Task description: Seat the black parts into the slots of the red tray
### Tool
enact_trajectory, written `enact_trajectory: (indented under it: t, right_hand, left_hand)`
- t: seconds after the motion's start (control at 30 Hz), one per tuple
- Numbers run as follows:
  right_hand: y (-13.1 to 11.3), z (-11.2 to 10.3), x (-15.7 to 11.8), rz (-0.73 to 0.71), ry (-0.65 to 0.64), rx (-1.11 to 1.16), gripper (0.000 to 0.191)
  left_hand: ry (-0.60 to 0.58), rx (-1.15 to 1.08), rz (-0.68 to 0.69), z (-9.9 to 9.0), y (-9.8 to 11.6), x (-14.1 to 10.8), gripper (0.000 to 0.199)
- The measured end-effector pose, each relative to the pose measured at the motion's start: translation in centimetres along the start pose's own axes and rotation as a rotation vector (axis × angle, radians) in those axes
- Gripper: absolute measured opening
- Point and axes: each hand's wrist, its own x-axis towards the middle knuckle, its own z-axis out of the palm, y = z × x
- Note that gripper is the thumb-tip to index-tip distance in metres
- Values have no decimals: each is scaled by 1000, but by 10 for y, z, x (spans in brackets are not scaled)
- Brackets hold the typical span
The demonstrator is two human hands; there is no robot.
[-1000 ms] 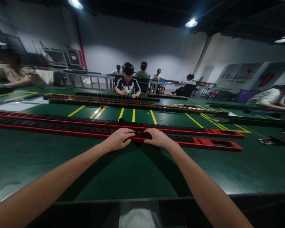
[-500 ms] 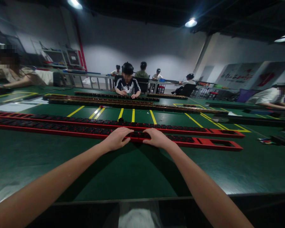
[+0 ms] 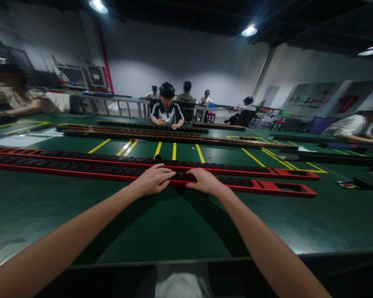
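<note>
Two long red frames with rows of black pieces lie across the green table, one behind the other. My left hand point(image 3: 153, 179) rests on the near red frame point(image 3: 276, 189), its fingers apart and pointing right. On the same frame, a short way to the right, lies my right hand point(image 3: 203, 180), with thumb and fingers spread at the front edge and the black pieces. Neither hand visibly holds anything loose. Just behind my left hand, a small black block point(image 3: 158, 158) stands up from the far red frame point(image 3: 294, 173).
Brown and black bars point(image 3: 127, 131) lie farther back on the green table point(image 3: 127, 231). A co-worker point(image 3: 167, 109) sits opposite, and other people are at both sides. Dark rails point(image 3: 323, 157) and a bundle of coloured wires point(image 3: 348, 184) lie at the right.
The fingers of my left hand have shifted slightly and lie flatter over the near frame. My right hand has hardly moved.
</note>
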Motion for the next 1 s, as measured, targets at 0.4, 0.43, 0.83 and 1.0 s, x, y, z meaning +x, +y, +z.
enact_trajectory:
  t: [0.4, 0.43, 0.83, 1.0]
  right_hand:
    - [0, 1, 0, 15, 2, -24, 50]
    - [0, 1, 0, 17, 3, -24, 49]
    - [-1, 0, 1, -10, -7, -22, 43]
    - [1, 2, 1, -17, 8, -26, 45]
  left_hand:
    - [11, -10, 9, 2, 8, 0, 36]
    - [14, -13, 8, 2, 8, 0, 36]
    - [0, 8, 27, 5, 7, -2, 34]
    - [3, 20, 29, 5, 7, -2, 33]
